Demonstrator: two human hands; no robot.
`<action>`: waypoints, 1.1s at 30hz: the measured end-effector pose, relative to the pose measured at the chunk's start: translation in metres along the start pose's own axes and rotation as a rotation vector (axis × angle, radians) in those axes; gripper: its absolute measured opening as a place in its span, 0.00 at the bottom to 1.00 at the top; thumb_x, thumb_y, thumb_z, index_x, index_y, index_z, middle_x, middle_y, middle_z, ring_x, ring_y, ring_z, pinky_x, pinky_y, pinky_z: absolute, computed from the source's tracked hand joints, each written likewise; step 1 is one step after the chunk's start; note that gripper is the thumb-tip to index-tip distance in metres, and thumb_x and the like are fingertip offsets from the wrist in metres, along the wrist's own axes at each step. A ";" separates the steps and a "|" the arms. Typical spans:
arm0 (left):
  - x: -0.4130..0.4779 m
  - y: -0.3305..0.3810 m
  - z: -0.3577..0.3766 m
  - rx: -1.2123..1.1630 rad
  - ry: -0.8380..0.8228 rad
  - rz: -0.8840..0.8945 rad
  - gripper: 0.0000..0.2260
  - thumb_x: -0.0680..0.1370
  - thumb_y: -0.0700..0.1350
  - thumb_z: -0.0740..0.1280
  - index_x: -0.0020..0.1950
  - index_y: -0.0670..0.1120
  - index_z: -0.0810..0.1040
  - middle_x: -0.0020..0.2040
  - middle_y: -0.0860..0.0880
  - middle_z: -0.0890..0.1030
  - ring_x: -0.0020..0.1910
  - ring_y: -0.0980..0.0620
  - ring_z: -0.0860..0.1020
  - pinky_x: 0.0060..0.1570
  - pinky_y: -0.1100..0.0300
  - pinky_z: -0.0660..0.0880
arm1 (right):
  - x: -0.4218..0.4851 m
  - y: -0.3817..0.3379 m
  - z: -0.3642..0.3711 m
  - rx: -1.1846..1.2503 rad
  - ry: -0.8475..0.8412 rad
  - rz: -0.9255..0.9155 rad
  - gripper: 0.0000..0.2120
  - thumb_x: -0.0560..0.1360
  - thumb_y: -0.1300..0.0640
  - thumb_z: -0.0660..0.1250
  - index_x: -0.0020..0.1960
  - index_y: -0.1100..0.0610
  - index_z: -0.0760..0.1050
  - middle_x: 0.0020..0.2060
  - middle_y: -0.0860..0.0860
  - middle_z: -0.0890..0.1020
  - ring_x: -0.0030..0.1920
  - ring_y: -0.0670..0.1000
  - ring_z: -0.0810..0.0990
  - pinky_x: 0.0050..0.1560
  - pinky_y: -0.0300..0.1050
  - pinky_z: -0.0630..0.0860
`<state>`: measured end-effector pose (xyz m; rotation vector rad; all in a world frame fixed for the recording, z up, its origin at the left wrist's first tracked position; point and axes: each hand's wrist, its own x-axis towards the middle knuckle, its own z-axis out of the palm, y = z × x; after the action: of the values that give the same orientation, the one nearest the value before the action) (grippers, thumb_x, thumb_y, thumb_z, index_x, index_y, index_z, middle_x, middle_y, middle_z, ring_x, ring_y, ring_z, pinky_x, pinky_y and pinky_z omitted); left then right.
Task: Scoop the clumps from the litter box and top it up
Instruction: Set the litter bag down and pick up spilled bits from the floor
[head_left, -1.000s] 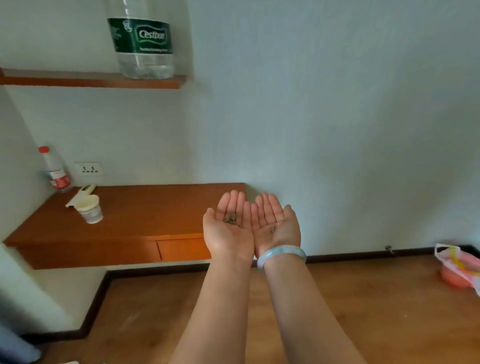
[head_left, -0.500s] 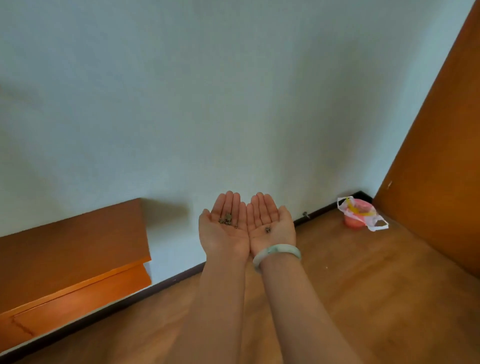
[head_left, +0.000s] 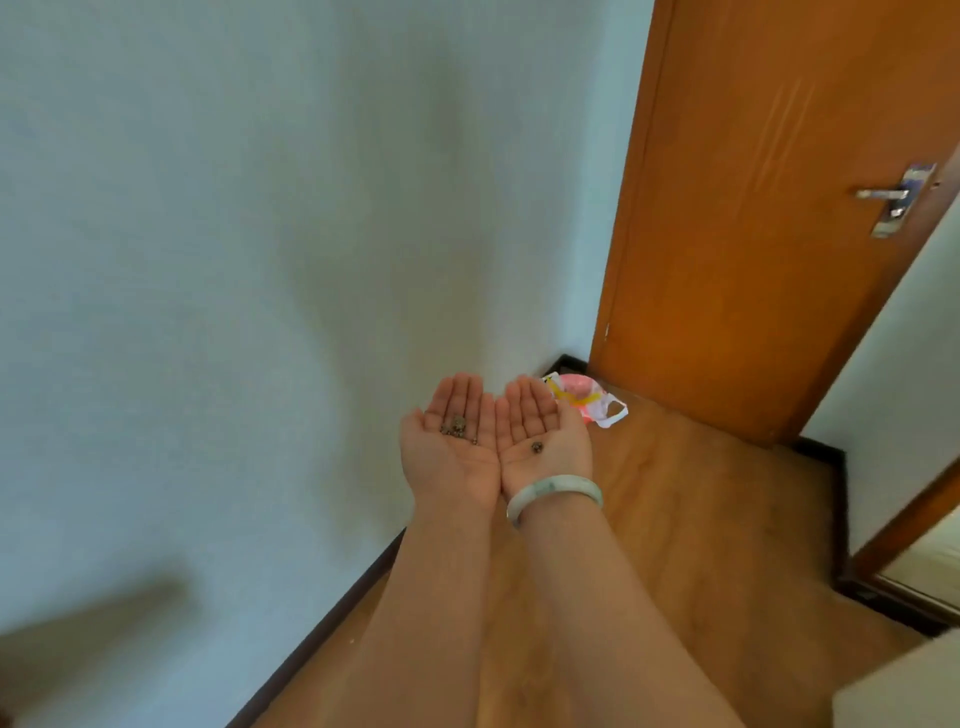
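Lying on upturned palms, clumps (head_left: 457, 427) are carried by left hand (head_left: 449, 444) and right hand (head_left: 543, 434), fingers (head_left: 462, 392) straight; the bin (head_left: 579, 387) is ahead, nearer the right.

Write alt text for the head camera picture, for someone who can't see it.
Open left hand and right hand, palms up side by side, carry small dark clumps. Beyond them, a bag-lined pink bin stands in the corner beside an orange door.
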<state>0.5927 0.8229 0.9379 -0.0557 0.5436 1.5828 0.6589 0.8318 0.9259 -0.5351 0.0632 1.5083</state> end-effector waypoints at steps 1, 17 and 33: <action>0.014 -0.002 0.007 0.018 -0.017 -0.023 0.19 0.82 0.49 0.50 0.49 0.40 0.77 0.45 0.44 0.82 0.49 0.48 0.80 0.44 0.55 0.77 | 0.012 -0.002 0.004 0.013 0.010 -0.031 0.16 0.80 0.51 0.56 0.47 0.61 0.76 0.45 0.55 0.81 0.49 0.52 0.80 0.52 0.45 0.77; 0.229 -0.087 0.066 0.143 0.000 -0.265 0.19 0.82 0.50 0.51 0.52 0.40 0.78 0.45 0.44 0.83 0.47 0.48 0.82 0.52 0.54 0.77 | 0.225 -0.066 0.016 0.110 0.157 -0.247 0.17 0.80 0.50 0.56 0.48 0.62 0.77 0.45 0.57 0.82 0.51 0.54 0.80 0.55 0.47 0.77; 0.511 -0.198 0.225 0.141 0.019 -0.218 0.19 0.82 0.50 0.51 0.55 0.40 0.77 0.47 0.45 0.83 0.46 0.49 0.82 0.46 0.57 0.78 | 0.528 -0.193 0.107 0.062 0.136 -0.211 0.18 0.80 0.50 0.55 0.52 0.62 0.76 0.49 0.57 0.82 0.52 0.53 0.81 0.49 0.46 0.78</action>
<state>0.7940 1.3787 0.8934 -0.0227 0.6409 1.3295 0.8567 1.3669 0.8853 -0.5756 0.1542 1.2597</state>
